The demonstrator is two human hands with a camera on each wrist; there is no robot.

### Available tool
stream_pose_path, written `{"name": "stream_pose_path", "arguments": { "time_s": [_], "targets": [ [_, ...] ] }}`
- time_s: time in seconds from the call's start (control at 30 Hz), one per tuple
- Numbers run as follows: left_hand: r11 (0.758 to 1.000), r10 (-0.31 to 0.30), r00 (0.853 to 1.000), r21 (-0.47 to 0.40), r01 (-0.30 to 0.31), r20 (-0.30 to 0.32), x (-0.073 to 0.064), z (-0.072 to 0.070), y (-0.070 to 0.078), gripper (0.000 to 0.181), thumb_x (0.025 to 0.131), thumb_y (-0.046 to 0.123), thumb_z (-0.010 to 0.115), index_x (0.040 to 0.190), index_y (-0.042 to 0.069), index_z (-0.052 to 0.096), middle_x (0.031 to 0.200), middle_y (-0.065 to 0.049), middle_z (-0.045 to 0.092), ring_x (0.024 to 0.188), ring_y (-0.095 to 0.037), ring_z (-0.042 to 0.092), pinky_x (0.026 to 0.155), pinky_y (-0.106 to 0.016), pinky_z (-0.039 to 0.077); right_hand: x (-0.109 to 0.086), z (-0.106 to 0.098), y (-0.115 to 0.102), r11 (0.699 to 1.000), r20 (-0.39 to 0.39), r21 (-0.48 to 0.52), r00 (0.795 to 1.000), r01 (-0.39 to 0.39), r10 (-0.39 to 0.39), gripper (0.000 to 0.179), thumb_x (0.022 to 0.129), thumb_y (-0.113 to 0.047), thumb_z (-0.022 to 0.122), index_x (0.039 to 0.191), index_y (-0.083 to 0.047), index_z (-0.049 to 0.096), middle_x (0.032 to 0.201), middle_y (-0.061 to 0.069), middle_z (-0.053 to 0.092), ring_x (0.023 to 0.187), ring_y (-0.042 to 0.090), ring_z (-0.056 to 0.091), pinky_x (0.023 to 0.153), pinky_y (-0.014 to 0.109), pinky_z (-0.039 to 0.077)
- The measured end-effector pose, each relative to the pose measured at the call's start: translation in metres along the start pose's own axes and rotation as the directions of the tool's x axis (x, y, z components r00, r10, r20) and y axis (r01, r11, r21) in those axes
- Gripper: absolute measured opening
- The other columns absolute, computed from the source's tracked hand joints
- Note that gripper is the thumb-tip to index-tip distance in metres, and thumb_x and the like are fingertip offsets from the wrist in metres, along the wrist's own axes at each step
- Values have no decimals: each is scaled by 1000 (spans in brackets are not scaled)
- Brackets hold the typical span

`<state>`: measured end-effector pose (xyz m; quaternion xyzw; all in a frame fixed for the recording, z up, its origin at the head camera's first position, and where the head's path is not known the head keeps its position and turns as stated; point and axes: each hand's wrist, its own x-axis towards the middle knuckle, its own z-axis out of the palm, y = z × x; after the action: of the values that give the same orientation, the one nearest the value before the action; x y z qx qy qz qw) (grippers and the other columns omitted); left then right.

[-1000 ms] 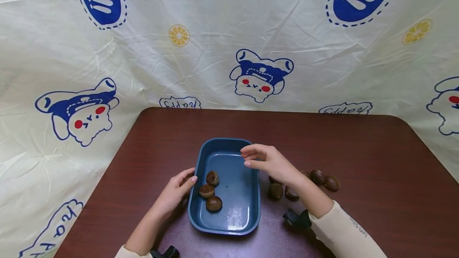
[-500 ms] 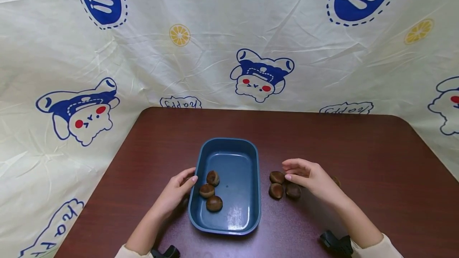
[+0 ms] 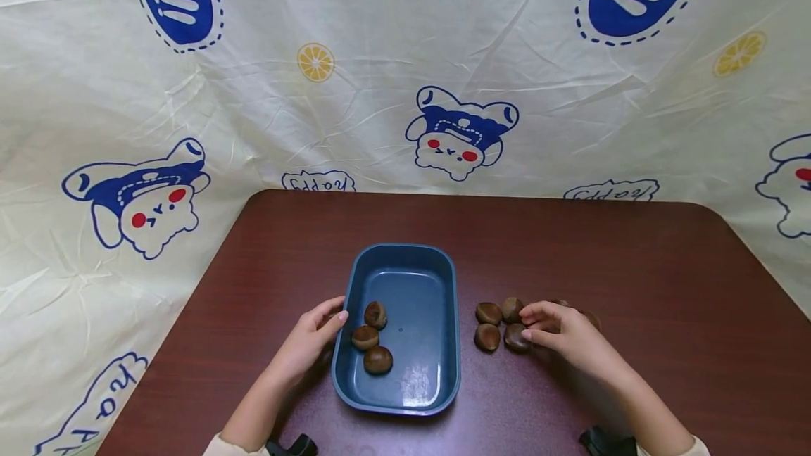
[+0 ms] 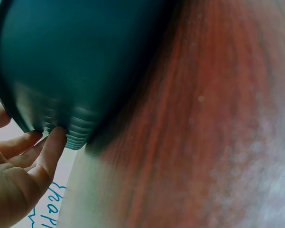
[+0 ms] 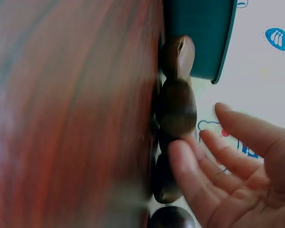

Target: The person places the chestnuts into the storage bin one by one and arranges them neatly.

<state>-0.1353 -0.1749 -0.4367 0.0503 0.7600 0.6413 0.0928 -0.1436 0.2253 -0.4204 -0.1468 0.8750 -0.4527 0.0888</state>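
Observation:
My left hand (image 3: pixel 308 333) is at the left side of a blue rectangular tray (image 3: pixel 431 343). In the left wrist view its fingertips (image 4: pixel 57 135) rest on the tray's outer wall, with the thumb by the rim. Inside the tray, three brown chestnuts (image 3: pixel 378 360) sit toward the left. Right of the tray my right hand (image 3: pixel 570 336) reaches over a group of several chestnuts (image 3: pixel 488 313), thumb and fingers apart. Its fingertips are right at the chestnut (image 3: pixel 516 338) nearest the hand. Other chestnuts (image 3: pixel 592 319) are partly hidden behind this hand.
The tray and loose chestnuts stand on a dark reddish-brown table (image 3: pixel 633 259) with rounded far corners. A pale sheet (image 3: pixel 367 132) printed with cartoon figures hangs behind and around it. Black straps (image 3: pixel 294 446) show at both wrists.
My right hand has moved from over the tray's right rim rightward and down to the loose chestnuts. The left hand, the tray and the three chestnuts in it have stayed in place.

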Motion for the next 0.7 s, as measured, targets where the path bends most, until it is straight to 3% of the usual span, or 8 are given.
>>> {"name": "stream_pose_path", "arguments": {
  "time_s": [0.43, 0.7],
  "targets": [
    [1000, 3, 1000, 4, -3, -1, 0, -1, -1, 43, 92, 20, 51, 128, -4, 44, 113, -23, 56, 99, -30, 55, 84, -38, 45, 0, 8, 3, 998, 90, -55, 995, -31, 36, 36, 82, -24, 66, 109, -2, 58, 111, 15, 56, 93, 29, 56, 72, 40, 48],
    [1000, 7, 1000, 4, -7, -2, 0, 0, 0, 43, 92, 19, 51, 127, -5, 44, 113, -23, 56, 99, -31, 55, 84, -38, 45, 0, 7, 3, 999, 90, -45, 996, 0, 4, 29, 81, -20, 67, 103, -3, 58, 101, 9, 58, 87, 23, 58, 70, 31, 47]
  ]
}}
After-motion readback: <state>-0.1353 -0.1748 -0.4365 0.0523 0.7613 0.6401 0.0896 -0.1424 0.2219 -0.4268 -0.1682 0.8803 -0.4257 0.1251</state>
